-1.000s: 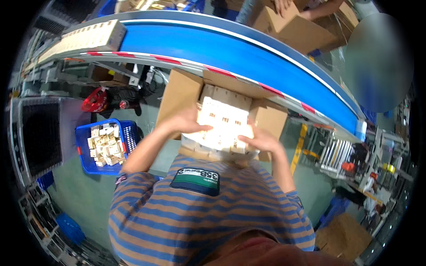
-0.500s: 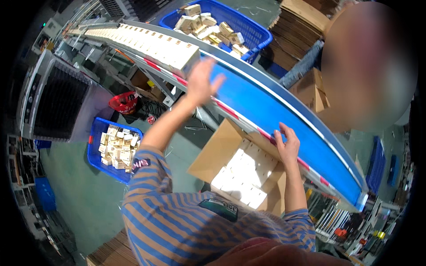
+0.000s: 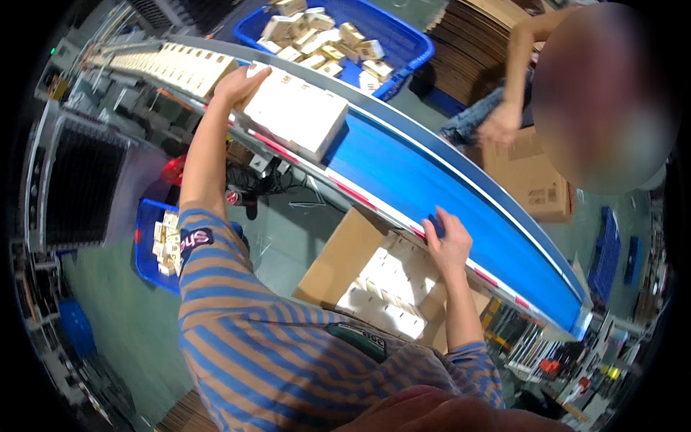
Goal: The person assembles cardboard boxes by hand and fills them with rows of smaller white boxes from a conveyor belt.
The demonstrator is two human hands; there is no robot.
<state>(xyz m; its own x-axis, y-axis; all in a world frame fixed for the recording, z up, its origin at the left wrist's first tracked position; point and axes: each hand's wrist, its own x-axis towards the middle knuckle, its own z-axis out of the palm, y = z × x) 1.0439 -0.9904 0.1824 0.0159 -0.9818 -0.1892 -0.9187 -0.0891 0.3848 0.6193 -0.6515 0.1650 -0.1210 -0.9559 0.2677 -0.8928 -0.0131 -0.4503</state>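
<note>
My left hand (image 3: 241, 83) reaches out over the blue conveyor belt (image 3: 417, 173) and lies flat against the left end of a row of small white boxes (image 3: 295, 111) on the belt. My right hand (image 3: 448, 241) rests on the belt's near edge with its fingers spread, holding nothing. Below it stands an open cardboard carton (image 3: 345, 252) partly filled with white boxes (image 3: 392, 288).
More white boxes (image 3: 173, 65) ride the belt farther left. A blue crate (image 3: 345, 36) of boxes sits beyond the belt, another blue crate (image 3: 147, 241) on the floor at left. A second person (image 3: 504, 119) handles a cardboard carton (image 3: 529, 176) across the belt.
My hands left the carton's boxes. The left arm stretched up to the belt and now touches the row of boxes; the right hand settled on the belt's edge.
</note>
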